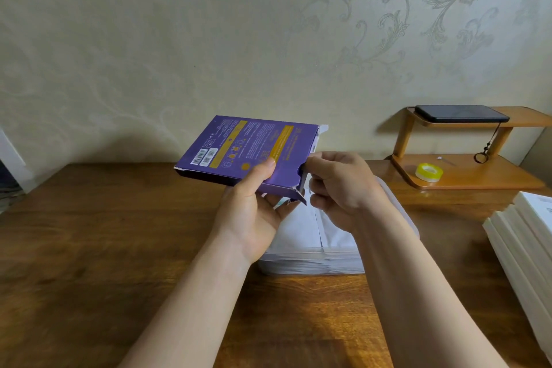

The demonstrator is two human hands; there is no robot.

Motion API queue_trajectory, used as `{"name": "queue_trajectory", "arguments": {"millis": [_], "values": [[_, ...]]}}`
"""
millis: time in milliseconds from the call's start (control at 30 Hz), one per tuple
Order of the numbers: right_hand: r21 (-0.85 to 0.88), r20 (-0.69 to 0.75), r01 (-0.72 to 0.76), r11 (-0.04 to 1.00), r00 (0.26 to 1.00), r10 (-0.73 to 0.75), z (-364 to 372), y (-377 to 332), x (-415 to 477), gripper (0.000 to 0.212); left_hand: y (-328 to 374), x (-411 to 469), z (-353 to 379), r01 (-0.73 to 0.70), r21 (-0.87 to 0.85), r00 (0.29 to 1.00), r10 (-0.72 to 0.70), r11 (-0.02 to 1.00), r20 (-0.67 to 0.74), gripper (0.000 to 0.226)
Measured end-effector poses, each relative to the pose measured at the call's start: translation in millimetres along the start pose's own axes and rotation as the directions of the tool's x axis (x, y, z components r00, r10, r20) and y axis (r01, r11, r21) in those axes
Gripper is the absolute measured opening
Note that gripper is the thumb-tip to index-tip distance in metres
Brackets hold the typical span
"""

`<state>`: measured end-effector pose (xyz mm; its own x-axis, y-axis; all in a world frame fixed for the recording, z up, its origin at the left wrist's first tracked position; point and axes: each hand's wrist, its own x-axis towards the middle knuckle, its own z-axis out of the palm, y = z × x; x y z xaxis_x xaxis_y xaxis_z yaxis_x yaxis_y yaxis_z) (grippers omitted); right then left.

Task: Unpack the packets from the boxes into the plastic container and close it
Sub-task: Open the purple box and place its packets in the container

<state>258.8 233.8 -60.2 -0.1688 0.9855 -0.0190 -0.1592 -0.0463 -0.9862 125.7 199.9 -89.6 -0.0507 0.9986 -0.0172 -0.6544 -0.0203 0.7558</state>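
Two bare forearms are extended from the bottom edge over the wooden table (89, 233). A purple box (251, 152) is held in the air by the left hand (254, 212), with the thumb pressed on its printed upper face and the fingers curled underneath. The box's long axis is laid left to right, and its open end is pointed right. That end is pinched at its notch by the right hand (337, 185), fingers curled together. Whether a packet is caught between them cannot be told. Below the hands a clear plastic container (310, 263) is seen, with white packets (301, 230) inside. Further right, white boxes (525, 233) are stacked.
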Motion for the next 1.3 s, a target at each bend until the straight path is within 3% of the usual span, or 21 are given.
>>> {"name": "queue_trajectory", "arguments": {"millis": [100,267,333,433,500,633,833,1033,1300], "values": [[0.054,0.019,-0.003,0.999,1.000,0.002,0.3,0.1,1.5,0.045,0.6,-2.1,4.1,0.030,-0.053,1.000,-0.030,0.998,-0.005,0.035],[0.127,-0.001,0.003,0.992,1.000,-0.003,5.0,-0.6,1.3,0.060,3.7,-5.4,10.9,0.051,-0.175,0.997,-0.060,0.983,-0.042,0.046],[0.181,-0.021,0.006,0.983,1.000,-0.002,5.7,-0.6,1.6,0.056,5.8,-6.4,13.0,0.051,-0.221,0.997,-0.063,0.974,-0.047,0.046],[0.297,-0.021,0.008,0.955,1.000,-0.002,14.8,-1.3,0.8,0.011,10.5,-7.2,16.1,0.069,-0.302,0.996,-0.085,0.951,-0.039,0.033],[0.349,-0.012,-0.013,0.937,1.000,0.018,18.0,-1.0,-1.4,0.025,13.6,-8.1,17.8,0.086,-0.346,0.993,-0.108,0.934,-0.042,0.026],[0.251,-0.068,0.011,0.968,0.998,0.007,28.6,-8.9,-3.3,0.010,19.1,-6.7,15.1,0.070,-0.359,0.989,-0.110,0.931,-0.094,0.025],[0.086,-0.162,0.011,0.996,0.987,0.003,47.9,-24.7,7.1,0.017,29.3,-0.2,4.7,0.014,-0.375,0.974,-0.097,0.927,-0.204,0.015],[0.193,-0.143,-0.003,0.981,0.989,0.031,41.0,-38.4,15.3,0.010,35.7,1.6,-2.4,-0.027,-0.372,0.958,-0.082,0.928,-0.273,0.013],[-0.096,-0.113,-0.035,0.995,0.993,0.024,33.1,-46.6,18.0,0.008,33.0,0.4,1.1,-0.016,-0.345,0.964,-0.077,0.939,-0.253,0.013]]}}
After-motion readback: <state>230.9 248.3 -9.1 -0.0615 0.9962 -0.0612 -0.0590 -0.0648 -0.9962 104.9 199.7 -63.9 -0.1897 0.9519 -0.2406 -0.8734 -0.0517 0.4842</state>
